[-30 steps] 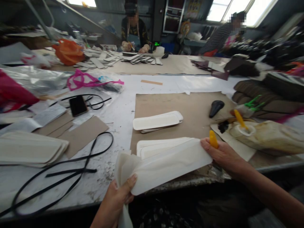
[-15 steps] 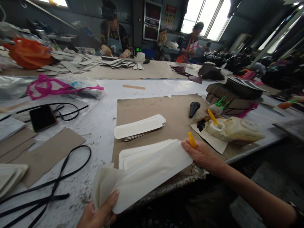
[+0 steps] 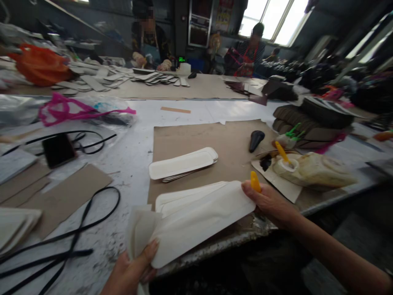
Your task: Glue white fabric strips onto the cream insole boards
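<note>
A long white strip [image 3: 202, 221] with rounded corners slants across the table's front edge, held at both ends. My left hand [image 3: 135, 262] is closed on its near-left end, along with more thin white pieces [image 3: 143, 229] that bend up beside the thumb. At the far-right end my right hand [image 3: 267, 200] pinches the strip. A yellow-handled tool [image 3: 254, 181] also sits in that hand; its lower part is hidden. Just behind the strip lie overlapping white pieces [image 3: 175, 200] on brown paper [image 3: 190, 137]. Farther back rests a small stack of similar white pieces [image 3: 184, 163].
To the right are a stained plastic container [image 3: 325, 169] with a yellow-handled tool in its mouth, a black teardrop-shaped object [image 3: 256, 140] and stacked dark pieces [image 3: 294, 123]. Black straps [image 3: 73, 229] and a phone [image 3: 58, 150] lie left. Two people work behind.
The view has shifted slightly, with the table's contents appearing farther right. Both hands keep hold of the strip, which has barely moved. The person at back right has turned.
</note>
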{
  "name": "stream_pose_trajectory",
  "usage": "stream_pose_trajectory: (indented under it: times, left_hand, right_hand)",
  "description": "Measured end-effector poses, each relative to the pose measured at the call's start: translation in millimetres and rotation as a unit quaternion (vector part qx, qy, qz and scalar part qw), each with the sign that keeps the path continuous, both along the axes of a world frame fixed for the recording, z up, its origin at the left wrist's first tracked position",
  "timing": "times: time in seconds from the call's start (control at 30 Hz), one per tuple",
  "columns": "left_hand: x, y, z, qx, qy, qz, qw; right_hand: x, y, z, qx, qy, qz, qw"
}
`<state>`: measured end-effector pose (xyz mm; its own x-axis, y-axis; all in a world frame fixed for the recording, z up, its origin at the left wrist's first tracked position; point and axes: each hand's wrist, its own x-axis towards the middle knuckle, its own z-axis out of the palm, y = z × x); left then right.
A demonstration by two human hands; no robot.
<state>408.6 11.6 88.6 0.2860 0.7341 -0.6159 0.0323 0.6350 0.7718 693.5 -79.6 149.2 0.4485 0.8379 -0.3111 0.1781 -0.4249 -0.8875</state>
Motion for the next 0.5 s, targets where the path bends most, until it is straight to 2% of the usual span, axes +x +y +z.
stream_pose_trajectory:
  times: [0.07, 0.13, 0.3, 0.43, 0.5]
  left_hand:
    - [3, 0, 4.9, -0.003, -0.041, 0.000, 0.999]
    - [4, 2, 6.4, -0.007, -0.089, -0.009, 0.996]
    - [1, 6, 3.5, -0.028, -0.152, -0.003, 0.988]
    - [-1, 4, 4.0, -0.116, -0.205, 0.023, 0.972]
    - [1, 5, 6.5, -0.124, -0.192, 0.025, 0.973]
  right_hand:
    - [6, -3, -3.8, -0.024, -0.044, 0.004, 0.999]
    - [12, -4, -8.5, -0.043, -0.027, -0.007, 0.999]
    - [6, -1, -6.8, -0.041, 0.124, -0.053, 0.990]
    - [-10, -7, -0.4, -0.020, 0.256, -0.098, 0.961]
    - [-12, -11, -3.0, -0.019, 0.283, -0.096, 0.954]
